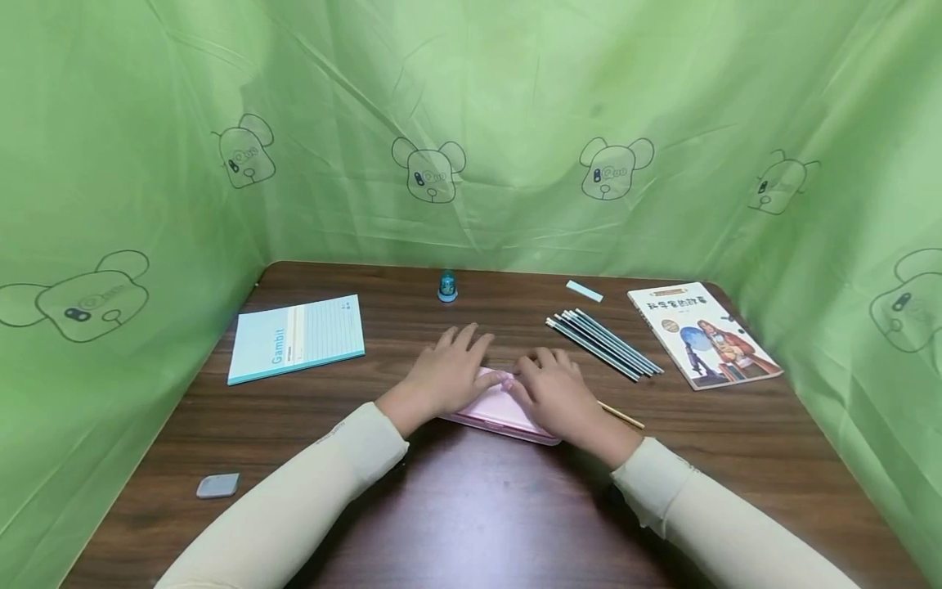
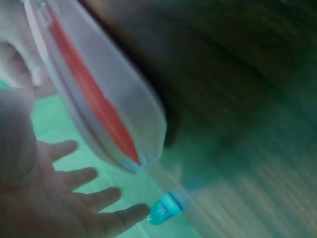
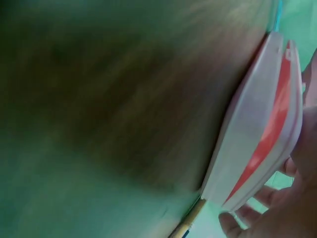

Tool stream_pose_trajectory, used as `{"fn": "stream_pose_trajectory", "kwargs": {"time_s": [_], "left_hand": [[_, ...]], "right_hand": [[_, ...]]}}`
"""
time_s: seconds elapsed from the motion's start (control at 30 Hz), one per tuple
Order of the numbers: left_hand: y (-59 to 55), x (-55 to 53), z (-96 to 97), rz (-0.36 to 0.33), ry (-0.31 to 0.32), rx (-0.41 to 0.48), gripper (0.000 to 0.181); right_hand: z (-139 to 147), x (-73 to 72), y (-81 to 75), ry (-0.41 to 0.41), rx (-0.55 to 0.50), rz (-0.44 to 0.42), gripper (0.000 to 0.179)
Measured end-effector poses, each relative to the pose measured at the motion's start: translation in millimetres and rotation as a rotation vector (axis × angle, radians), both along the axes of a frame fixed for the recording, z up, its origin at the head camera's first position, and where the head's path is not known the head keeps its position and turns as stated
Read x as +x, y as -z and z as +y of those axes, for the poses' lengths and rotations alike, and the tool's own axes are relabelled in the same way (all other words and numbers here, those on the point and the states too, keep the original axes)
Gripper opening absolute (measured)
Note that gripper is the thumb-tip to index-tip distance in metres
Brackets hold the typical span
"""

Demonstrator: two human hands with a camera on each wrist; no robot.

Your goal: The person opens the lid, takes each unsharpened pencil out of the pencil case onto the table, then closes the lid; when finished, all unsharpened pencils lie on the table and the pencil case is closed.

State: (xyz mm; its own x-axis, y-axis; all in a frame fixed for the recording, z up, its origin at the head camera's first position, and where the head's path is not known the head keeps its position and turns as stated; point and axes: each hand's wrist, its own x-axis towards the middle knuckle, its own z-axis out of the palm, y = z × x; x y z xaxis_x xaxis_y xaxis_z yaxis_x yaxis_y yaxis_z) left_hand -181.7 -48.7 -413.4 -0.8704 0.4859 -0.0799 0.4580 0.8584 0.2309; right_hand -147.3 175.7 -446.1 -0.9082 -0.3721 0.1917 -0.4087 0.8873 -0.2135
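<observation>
A pink pencil case [image 1: 508, 406] lies in the middle of the table, its lid down over the base. Both wrist views show a red band [image 2: 91, 91] along the side between lid and base. My left hand [image 1: 446, 375] rests over the left end of the case, fingers stretched out and spread past it, thumb on the lid. Over the right end lies my right hand [image 1: 557, 394], its thumb on the lid close to the left thumb and its fingers loosely bent toward the far edge. A gold pencil [image 1: 621, 415] lies just right of the case, partly hidden by the right wrist.
Several dark pencils [image 1: 605, 343] lie right of centre, near a picture-covered book [image 1: 705, 335]. A pale blue strip [image 1: 585, 290] and a small blue domed object [image 1: 447, 286] are at the back. On the left are a light blue notebook [image 1: 298, 339] and a grey eraser [image 1: 217, 486]. Green curtains [image 1: 515, 98] enclose the table.
</observation>
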Motion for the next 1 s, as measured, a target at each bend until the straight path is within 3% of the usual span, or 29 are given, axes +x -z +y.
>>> {"fn": "stream_pose_trajectory", "kwargs": {"time_s": [0.2,0.4,0.7,1.0], "left_hand": [[8.7,4.6,-3.7,-0.116,0.014,0.0,0.093],[20.6,11.2,-12.0,-0.19,0.017,-0.052,0.093],[20.2,20.2,-11.4,-0.202,0.004,-0.063,0.095],[17.3,24.1,-7.6,-0.206,-0.022,-0.081,0.091]], "right_hand": [[-4.9,1.4,-3.6,0.091,0.1,-0.154,0.075],[-3.9,2.4,-2.6,0.127,0.104,-0.292,0.09],[-2.0,3.4,4.2,0.116,0.12,-0.329,0.091],[-2.1,1.3,2.9,0.103,0.154,-0.299,0.09]]}}
